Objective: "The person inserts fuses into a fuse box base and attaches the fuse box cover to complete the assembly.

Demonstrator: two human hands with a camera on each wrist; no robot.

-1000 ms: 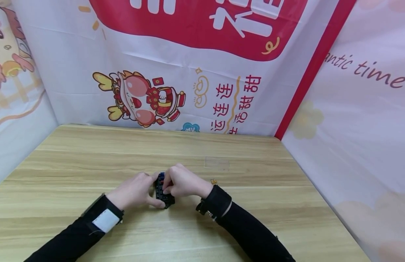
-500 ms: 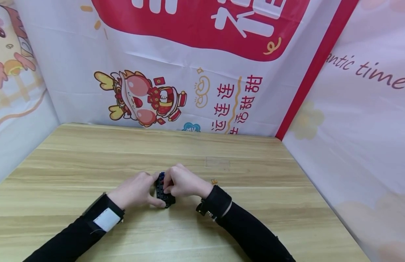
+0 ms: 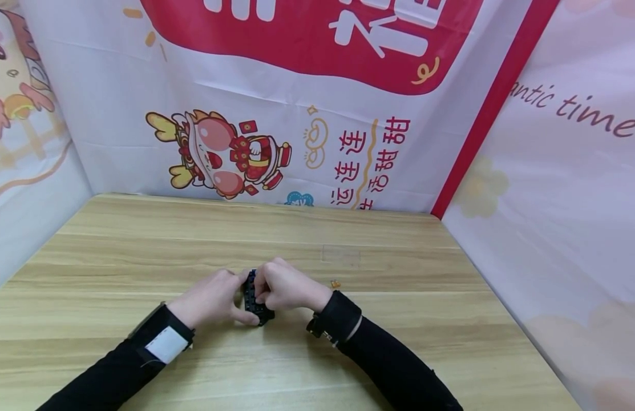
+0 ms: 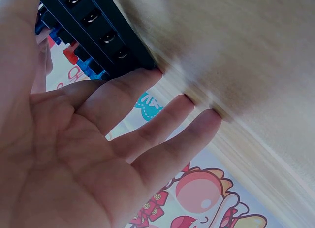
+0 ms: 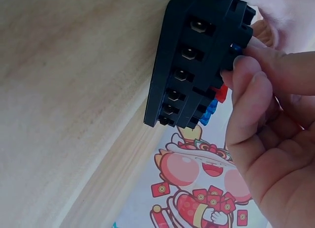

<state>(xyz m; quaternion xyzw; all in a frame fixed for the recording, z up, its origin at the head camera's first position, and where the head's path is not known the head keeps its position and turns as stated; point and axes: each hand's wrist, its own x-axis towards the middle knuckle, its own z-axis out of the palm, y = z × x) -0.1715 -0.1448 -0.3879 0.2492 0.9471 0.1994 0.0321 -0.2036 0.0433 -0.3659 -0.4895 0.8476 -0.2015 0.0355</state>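
A black fuse block (image 3: 253, 302) with blue and red blade fuses along its top stands on the table, its row of metal terminals visible in the right wrist view. My left hand (image 3: 217, 299) holds the block, thumb at its near end and fingers at the far end; the other fingertips touch the table. Over the block, my right hand (image 3: 286, 285) has thumb and fingers pinched together at the top. A blue fuse (image 5: 236, 48) peeks out at those fingertips, mostly hidden. Beyond it a red fuse (image 5: 221, 93) and another blue fuse (image 5: 209, 112) sit in the block.
A small orange-yellow piece (image 3: 335, 283) lies on the wooden table (image 3: 425, 342) to the right of my right hand. Farther back, a clear flat rectangle (image 3: 340, 255) is on the surface. Printed cloth hangings (image 3: 317, 142) rise behind the table and at both sides.
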